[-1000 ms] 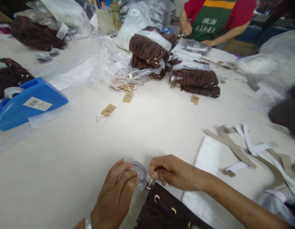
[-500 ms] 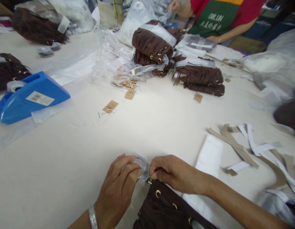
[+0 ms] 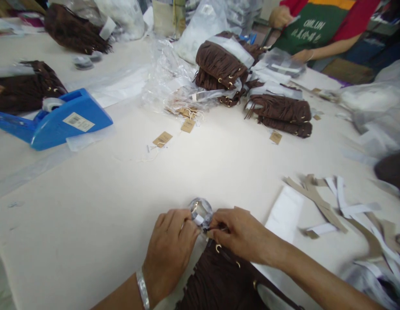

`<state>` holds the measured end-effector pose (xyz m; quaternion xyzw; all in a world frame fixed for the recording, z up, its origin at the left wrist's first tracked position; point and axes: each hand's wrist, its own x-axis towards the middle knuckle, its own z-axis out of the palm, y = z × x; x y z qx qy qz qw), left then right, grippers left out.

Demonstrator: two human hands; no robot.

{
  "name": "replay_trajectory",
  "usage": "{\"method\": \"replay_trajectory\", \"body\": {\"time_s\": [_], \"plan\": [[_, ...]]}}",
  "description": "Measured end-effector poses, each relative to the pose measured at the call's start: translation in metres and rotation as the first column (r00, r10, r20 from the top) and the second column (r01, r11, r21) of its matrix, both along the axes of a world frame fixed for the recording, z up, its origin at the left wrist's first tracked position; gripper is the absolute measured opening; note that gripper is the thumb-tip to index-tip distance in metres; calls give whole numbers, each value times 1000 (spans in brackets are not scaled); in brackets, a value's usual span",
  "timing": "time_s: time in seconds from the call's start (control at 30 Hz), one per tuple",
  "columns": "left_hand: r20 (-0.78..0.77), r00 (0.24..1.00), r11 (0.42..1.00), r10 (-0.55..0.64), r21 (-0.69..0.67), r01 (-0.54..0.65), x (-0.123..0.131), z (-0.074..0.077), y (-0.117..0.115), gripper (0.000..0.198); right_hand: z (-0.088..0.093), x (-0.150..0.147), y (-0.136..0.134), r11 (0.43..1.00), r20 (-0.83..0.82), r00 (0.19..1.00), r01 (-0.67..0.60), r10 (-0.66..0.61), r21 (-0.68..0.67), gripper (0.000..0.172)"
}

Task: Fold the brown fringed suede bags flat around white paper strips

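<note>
My left hand (image 3: 169,247) is closed on a small roll of clear tape (image 3: 200,212) at the near edge of the table. My right hand (image 3: 240,234) pinches beside the roll, fingers pressed together at the top corner of a dark brown fringed bag (image 3: 219,280) with gold rings that lies under both hands. A silver bangle (image 3: 142,287) is on my left wrist.
A blue tape dispenser (image 3: 62,120) stands at the left. Brown fringed bags (image 3: 248,82) are stacked at the back centre beside clear plastic wrap (image 3: 167,82) and paper tags (image 3: 162,138). Paper and card strips (image 3: 335,202) lie at the right. A person in a green apron (image 3: 309,26) works at the far side.
The view has shifted so everything sits further right. The tape roll now stands higher above my fingers, and my two hands have drawn closer together over the bag's corner.
</note>
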<state>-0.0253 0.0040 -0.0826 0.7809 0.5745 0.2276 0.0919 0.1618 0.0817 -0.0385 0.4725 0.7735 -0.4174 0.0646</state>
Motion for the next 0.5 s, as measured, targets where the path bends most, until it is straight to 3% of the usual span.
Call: {"method": "replay_trajectory", "body": {"time_s": [0.1,0.23,0.33,0.5], "plan": [[73,997,960,-26,-277,45,1,10,-13,21,-1,-1,-2,1000,5,1000,11,-11,21,13],[235,965,793,119,-607,50,9,20,-11,23,-2,0,-2,1000,-3,1000,19,-19,15,13],[286,925,716,251,-698,21,17,19,-2,20,-4,2,-3,1000,-36,999,24,-24,5,12],[381,819,649,428,-760,14,24,6,2,23,-10,6,-6,999,-90,996,8,-3,52,13]]}}
